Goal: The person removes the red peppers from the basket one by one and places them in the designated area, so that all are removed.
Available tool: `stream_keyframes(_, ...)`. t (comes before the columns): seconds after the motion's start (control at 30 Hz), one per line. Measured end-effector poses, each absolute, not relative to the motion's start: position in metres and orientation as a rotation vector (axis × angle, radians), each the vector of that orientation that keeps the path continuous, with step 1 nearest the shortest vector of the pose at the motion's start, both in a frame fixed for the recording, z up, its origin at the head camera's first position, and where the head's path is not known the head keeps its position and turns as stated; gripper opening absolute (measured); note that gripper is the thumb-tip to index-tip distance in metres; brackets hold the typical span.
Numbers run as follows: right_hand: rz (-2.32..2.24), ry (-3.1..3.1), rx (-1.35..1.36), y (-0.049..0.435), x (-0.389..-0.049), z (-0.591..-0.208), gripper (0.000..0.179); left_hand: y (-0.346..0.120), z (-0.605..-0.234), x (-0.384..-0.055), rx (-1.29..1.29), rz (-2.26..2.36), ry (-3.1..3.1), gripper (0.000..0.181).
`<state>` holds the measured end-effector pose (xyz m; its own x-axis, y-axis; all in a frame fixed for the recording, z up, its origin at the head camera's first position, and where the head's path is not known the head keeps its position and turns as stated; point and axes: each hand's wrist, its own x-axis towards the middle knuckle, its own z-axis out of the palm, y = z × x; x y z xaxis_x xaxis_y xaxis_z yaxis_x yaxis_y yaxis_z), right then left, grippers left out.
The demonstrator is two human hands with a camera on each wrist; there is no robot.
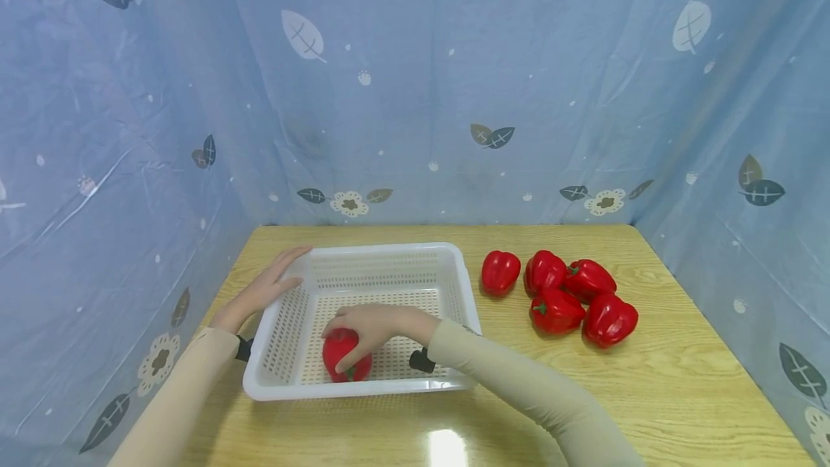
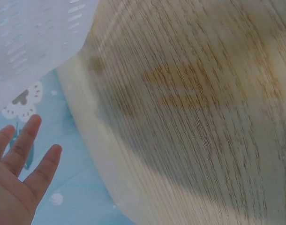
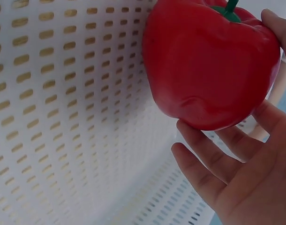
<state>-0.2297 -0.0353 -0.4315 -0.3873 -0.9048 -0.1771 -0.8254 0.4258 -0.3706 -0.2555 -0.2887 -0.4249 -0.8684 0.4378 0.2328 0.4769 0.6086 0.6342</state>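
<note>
A red bell pepper [image 1: 331, 357] with a green stem is inside the white plastic basket [image 1: 382, 248], near its front side. My right hand [image 1: 372, 326] reaches over the basket and holds this pepper from above. In the right wrist view, the thumb is at the stem end of the pepper [image 3: 208, 70] and the fingers spread along its other end, close to the perforated basket floor. My left hand [image 1: 264, 289] lies at the basket's left rim with its fingers extended. The left wrist view shows those straight, spread fingers [image 2: 45, 171] beside the basket's outer wall.
Several more red bell peppers [image 1: 556, 311] lie grouped on the wooden table [image 1: 674, 373] right of the basket, one slightly apart [image 1: 500, 272]. Blue curtains [image 1: 415, 92] with leaf and flower prints surround the table at the back and sides.
</note>
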Motion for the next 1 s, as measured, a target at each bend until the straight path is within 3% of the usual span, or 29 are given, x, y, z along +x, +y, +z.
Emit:
stream_keyframes(0.67,-0.457,2.391,-1.454,-0.01,-0.235,-0.403,0.06,-0.288,-0.424,-0.254,-0.782,-1.113,-2.79,0.056)
stream_keyframes(1.0,-0.56,2.432,-1.429,0.005,-0.241,-0.391,0.059,-0.305,-0.454,-0.277,-0.783,-1.062,-2.775,0.058)
